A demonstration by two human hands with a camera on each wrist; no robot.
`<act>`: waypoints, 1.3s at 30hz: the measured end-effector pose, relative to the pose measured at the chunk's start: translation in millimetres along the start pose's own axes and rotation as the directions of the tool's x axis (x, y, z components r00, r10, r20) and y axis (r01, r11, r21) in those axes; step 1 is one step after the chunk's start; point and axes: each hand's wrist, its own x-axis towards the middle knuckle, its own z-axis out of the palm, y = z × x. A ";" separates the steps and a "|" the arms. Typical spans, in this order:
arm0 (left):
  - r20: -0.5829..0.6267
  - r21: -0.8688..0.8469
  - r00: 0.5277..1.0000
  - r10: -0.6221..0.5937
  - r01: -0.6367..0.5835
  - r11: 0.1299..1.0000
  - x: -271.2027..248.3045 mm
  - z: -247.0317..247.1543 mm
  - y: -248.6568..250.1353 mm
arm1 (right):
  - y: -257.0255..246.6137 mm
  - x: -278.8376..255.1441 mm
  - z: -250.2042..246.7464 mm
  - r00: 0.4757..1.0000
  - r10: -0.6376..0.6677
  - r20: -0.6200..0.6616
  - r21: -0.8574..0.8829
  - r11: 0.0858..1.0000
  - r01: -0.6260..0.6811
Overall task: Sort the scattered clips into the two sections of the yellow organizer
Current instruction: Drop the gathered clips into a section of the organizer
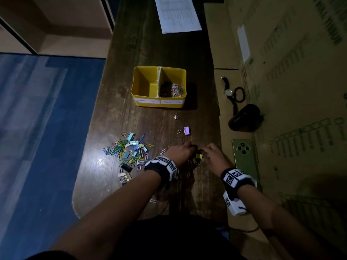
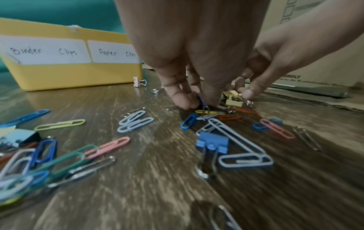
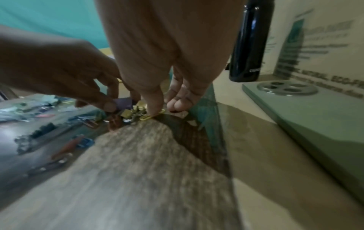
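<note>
Two sections divide the yellow organizer [image 1: 138,91], a thin-walled plastic tub labelled "Binder Clips" on its left and "Paper Clips" on its right; the right section holds a tangle of paper clips [image 1: 173,89], while nothing shows in the left. It stands on a worn, dark wooden table [image 1: 150,45], well beyond the scattered clips [image 1: 129,151], a mix of wire loops and folded binder clips. Near them the left hand [image 1: 181,152] pinches a small dark clip [image 2: 202,101] with thumb and fingertips. The right hand [image 1: 214,154] has its fingertips down on a yellow paper clip [image 3: 152,116]; whether it grips is unclear. A purple binder clip [image 1: 185,130] lies between hands and organizer. Flat cardboard [image 1: 281,91] beside the table carries a green phone [image 1: 244,158], a black bottle [image 3: 250,40] and a wristwatch [image 1: 228,91].
</note>
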 end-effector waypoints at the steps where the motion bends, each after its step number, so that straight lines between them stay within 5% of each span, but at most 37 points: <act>1: -0.006 -0.026 1.000 -0.020 0.020 0.999 0.8 -1.0 -1.1 | -2.4 -0.3 -1.1 1.000 -0.014 0.002 -0.019 1.000 0.014; 9: -0.044 -0.364 0.952 -0.303 0.267 0.892 10.7 -19.2 -38.9 | -15.5 7.7 -5.5 0.974 -0.141 0.177 -0.224 0.958 0.180; 15: -0.079 -0.376 0.924 -0.374 0.320 0.869 8.8 -31.5 -76.1 | -24.9 22.4 -17.3 0.978 -0.050 0.201 -0.064 0.996 0.064; 19: -0.114 -0.234 0.938 -0.329 0.296 0.926 -5.5 -30.0 -65.0 | -29.3 36.1 -21.0 0.994 0.060 0.087 0.121 0.990 -0.070; 23: -0.156 -0.153 0.973 -0.171 0.148 0.977 -21.4 -16.4 -33.9 | -28.2 40.6 -14.8 0.998 0.065 0.013 0.126 0.990 -0.066; 30: -0.027 -0.070 0.988 -0.153 0.151 0.986 -23.3 5.2 -10.4 | -9.9 34.3 0.4 0.980 0.071 -0.188 -0.015 0.997 -0.075; 39: -0.246 -0.212 0.883 -0.401 0.354 0.911 -34.1 17.2 -38.0 | -3.2 20.9 -8.0 0.981 -0.174 -0.084 -0.366 0.921 0.132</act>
